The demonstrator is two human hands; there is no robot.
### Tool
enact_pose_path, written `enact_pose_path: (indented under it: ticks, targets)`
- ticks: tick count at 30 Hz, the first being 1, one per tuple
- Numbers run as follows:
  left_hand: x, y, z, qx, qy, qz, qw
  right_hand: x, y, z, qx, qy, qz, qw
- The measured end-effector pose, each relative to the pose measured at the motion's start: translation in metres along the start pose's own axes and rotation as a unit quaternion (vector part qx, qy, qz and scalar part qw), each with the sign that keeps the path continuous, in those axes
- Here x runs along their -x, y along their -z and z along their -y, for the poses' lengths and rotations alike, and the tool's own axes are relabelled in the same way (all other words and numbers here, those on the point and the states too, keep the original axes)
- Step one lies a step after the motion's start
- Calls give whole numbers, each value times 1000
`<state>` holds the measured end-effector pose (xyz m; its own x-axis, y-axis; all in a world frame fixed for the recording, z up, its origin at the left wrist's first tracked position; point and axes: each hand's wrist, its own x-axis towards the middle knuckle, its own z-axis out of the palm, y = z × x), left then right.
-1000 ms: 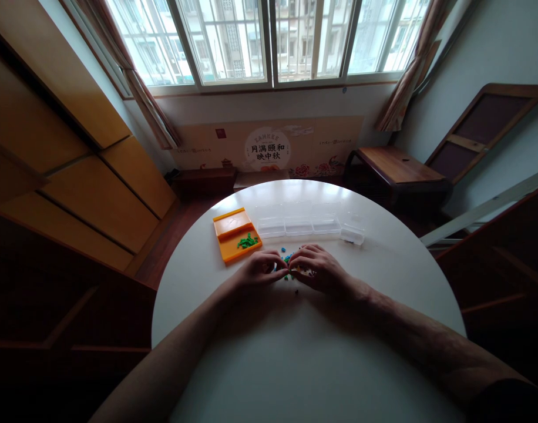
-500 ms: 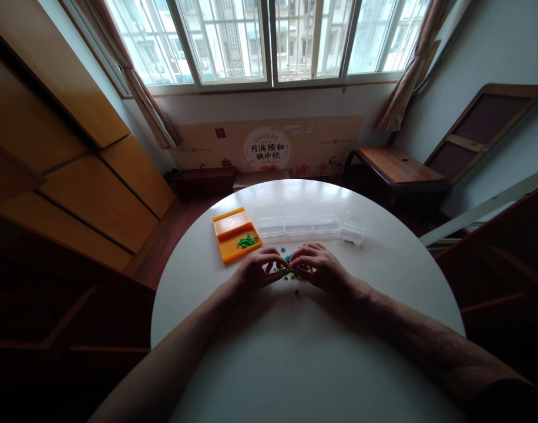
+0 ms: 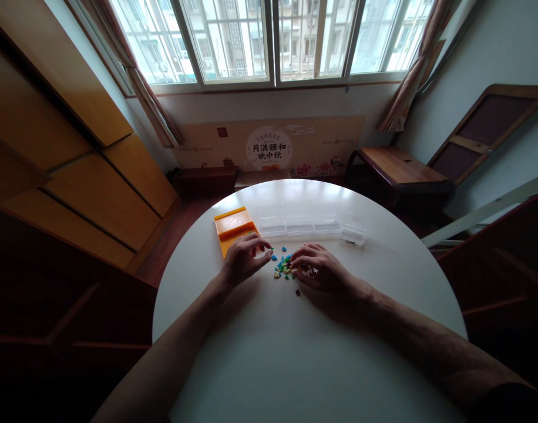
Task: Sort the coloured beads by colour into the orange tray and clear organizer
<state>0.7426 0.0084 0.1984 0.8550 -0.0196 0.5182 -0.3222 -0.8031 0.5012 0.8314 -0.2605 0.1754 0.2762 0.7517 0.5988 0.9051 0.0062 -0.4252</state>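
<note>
- Your left hand hangs over the near end of the orange tray, fingers curled, thumb and fingertips drawn together. Whether it grips anything cannot be told.
- Your right hand rests palm down on the counter, its fingertips bent into the right edge of the pieces. Whether it has one pinched cannot be told.
- The pieces, small and blue, green and yellow, lie loose between your two hands, just right of the tray.
- One dark piece lies apart, nearer you.
- A row of clear boxes stands behind the pieces, beside the tray.
- A small box sits at its right end.
</note>
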Motion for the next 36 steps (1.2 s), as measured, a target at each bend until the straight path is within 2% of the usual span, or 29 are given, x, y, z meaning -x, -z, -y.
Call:
enact_pose_path:
  ticks: [3,6,9,12,16,20,24,28,32,36]
  targets:
    - [-3,12,11,-84,105,-49,990,0,1,2,-12,12,33,999]
    - [-5,21,20,-156,210,-63,963,1,1,2,-16,26,58,998]
    - [-7,26,25,-188,255,-46,948,2,1,0,-15,28,67,997]
    - [-7,25,27,-202,257,-34,945,2,1,0,-16,23,71,997]
    - [-5,20,28,-201,207,-55,956,1,2,0,-13,23,75,997]
    - [-2,13,22,-145,90,-64,983,0,1,2,-2,22,74,997]
    - [1,5,5,-94,-16,9,995,0,1,1,4,21,69,997]
    - [6,-3,-5,-45,-112,92,988,2,-1,-2,10,17,61,998]
    - [10,-6,-4,10,-130,150,980,3,-3,-3,15,7,58,998]
    - [10,-5,-4,22,-131,150,980,2,-1,0,12,-1,53,999]
